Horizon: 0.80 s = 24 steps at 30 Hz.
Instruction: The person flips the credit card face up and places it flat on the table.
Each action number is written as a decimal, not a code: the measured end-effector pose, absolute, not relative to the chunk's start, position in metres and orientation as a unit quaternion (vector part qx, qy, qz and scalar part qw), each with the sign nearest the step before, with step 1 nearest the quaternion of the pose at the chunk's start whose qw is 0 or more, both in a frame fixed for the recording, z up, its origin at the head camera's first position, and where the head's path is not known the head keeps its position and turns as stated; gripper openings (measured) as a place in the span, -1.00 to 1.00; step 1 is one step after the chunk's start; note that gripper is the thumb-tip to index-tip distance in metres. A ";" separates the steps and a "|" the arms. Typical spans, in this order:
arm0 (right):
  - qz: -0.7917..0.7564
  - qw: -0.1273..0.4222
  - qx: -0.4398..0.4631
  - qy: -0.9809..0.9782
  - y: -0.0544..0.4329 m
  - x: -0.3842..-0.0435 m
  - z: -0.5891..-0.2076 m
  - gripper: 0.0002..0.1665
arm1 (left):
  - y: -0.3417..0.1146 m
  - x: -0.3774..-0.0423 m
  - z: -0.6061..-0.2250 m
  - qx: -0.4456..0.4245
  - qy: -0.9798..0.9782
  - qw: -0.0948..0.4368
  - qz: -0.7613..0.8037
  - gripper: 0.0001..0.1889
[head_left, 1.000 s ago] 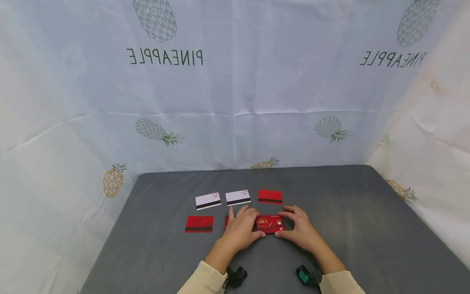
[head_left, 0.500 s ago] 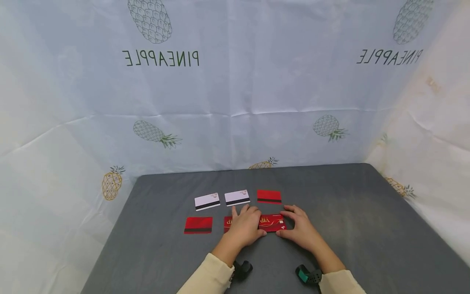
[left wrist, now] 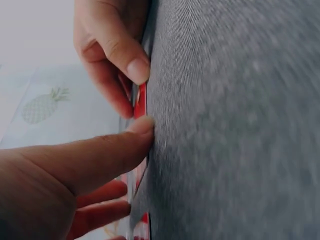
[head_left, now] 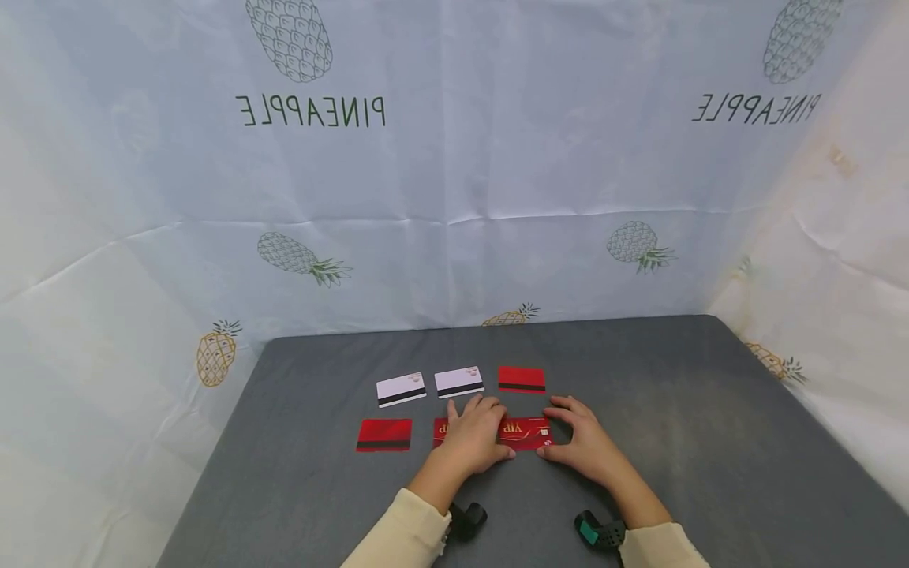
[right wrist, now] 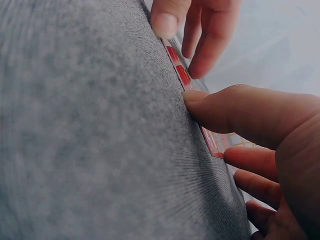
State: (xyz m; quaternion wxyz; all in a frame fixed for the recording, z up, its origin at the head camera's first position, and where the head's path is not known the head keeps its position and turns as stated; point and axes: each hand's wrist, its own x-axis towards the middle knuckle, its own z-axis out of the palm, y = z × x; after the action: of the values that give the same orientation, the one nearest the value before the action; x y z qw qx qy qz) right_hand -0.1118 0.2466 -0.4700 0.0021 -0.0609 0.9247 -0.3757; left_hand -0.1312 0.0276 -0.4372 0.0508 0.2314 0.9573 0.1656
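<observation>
A red VIP card [head_left: 524,433] lies flat on the grey table [head_left: 675,442], its text upside down in the head view. At its left end my left hand [head_left: 469,438] straddles it, thumb at the near edge and fingertips by the far edge. My right hand [head_left: 582,440] holds the right end, thumb and index finger curved round its two corners. Partly under my left hand, a second red VIP card [head_left: 440,431] shows its left end. In the right wrist view, my right thumb [right wrist: 197,98] meets the card's [right wrist: 215,142] near side.
Behind the hands lie two white cards with black stripes, a left one [head_left: 401,390] and a right one [head_left: 459,382], and a red striped card [head_left: 521,379]. Another red striped card [head_left: 384,435] lies at front left. A pineapple-print cloth [head_left: 454,158] hangs behind the table.
The VIP card between my hands has slid slightly to the right. My left hand has shifted right, showing more of the second VIP card. The right hand has edged slightly right.
</observation>
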 end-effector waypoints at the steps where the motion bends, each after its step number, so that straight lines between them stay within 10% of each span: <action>1: -0.376 0.004 -0.060 0.925 0.246 -0.112 -0.470 -0.21 | 0.024 -0.131 -0.437 0.233 0.956 0.048 0.171 -0.31; 24: -0.368 0.019 -0.064 0.927 0.248 -0.112 -0.470 -0.17 | -0.155 -0.129 -0.429 0.123 0.956 0.019 0.266 -0.35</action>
State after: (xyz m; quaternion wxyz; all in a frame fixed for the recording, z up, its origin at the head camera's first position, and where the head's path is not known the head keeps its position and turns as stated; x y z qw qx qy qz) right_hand -0.1121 0.2482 -0.4698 0.0190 -0.0640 0.9274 -0.3681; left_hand -0.1293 -0.1550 -0.4294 0.0191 0.1230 0.9560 0.2656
